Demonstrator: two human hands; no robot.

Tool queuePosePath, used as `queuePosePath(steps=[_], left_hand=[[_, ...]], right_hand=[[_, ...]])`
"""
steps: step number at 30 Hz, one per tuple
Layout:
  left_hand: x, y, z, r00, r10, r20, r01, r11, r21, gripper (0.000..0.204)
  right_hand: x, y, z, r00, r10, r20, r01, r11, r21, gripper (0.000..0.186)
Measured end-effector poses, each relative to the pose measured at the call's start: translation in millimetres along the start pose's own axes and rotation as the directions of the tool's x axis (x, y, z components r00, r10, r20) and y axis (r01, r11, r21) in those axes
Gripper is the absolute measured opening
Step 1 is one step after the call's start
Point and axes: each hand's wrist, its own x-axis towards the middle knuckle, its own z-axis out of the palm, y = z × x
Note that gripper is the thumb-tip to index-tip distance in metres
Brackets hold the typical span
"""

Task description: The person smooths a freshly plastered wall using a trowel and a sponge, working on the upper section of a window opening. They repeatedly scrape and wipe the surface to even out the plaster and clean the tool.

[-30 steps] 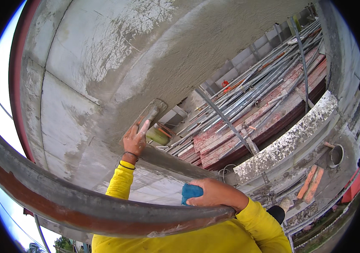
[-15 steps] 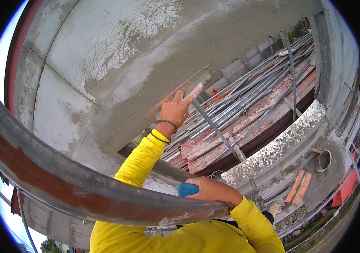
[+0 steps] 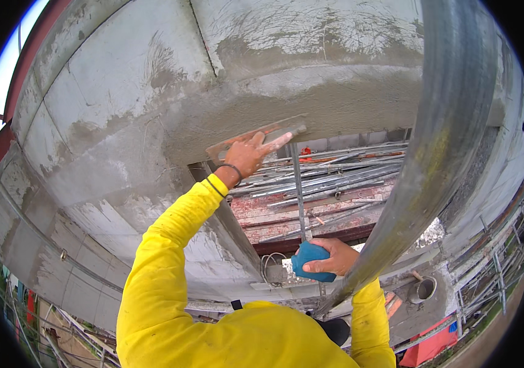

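Note:
My left hand [image 3: 246, 154] is closed on a plastering trowel [image 3: 274, 127], its long, thin blade lying along the lower edge of a band of damp grey plaster [image 3: 225, 113]. The index finger stretches along the trowel. Lower down, my right hand [image 3: 339, 257] grips a blue sponge-like block [image 3: 311, 260] in front of the window opening, apart from the wall. A thick metal pipe [image 3: 452, 122] passes close in front of me and hides part of my right wrist.
Through the opening lie piled metal pipes [image 3: 335, 178] on reddish boards [image 3: 268, 211]. An upright bar [image 3: 298, 190] stands in the opening. At lower right are a bucket [image 3: 423, 291] with a handle sticking out, an orange piece [image 3: 393, 305] and red sheeting [image 3: 424, 349]. Scaffold tubes [image 3: 29, 224] run at left.
My view has turned, so the thick pipe now crosses at right instead of lower left. My right hand has come off the pipe's side, and more of the blue block shows. The trowel stays on the plaster.

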Motion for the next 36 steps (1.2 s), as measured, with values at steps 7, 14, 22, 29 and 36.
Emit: queuePosePath(steps=[7, 14, 22, 29, 36], left_hand=[[4, 10, -4, 0.991, 0.067, -0.112, -0.082, 0.988, -0.133, 0.092], [-95, -100, -4, 0.998, -0.053, 0.016, 0.052, 0.998, 0.039, 0.102], [1, -6, 4, 0.966, -0.035, -0.257, -0.014, 0.983, -0.185, 0.094], [-153, 7, 9, 0.652, -0.667, -0.360, 0.360, 0.691, -0.627, 0.052], [-179, 151, 111, 0.391, -0.730, 0.561, -0.329, -0.680, -0.655, 0.041]], right_hand=[[-20, -24, 5, 0.990, 0.126, -0.067, -0.118, 0.987, 0.105, 0.055], [-10, -24, 7, 0.990, 0.137, 0.015, -0.137, 0.991, 0.000, 0.052], [-6, -15, 11, 0.983, 0.156, -0.095, -0.146, 0.983, 0.113, 0.049], [-2, -18, 9, 0.972, 0.217, -0.090, -0.214, 0.976, 0.043, 0.048], [-1, -10, 16, 0.917, 0.336, -0.217, -0.295, 0.935, 0.198, 0.051]])
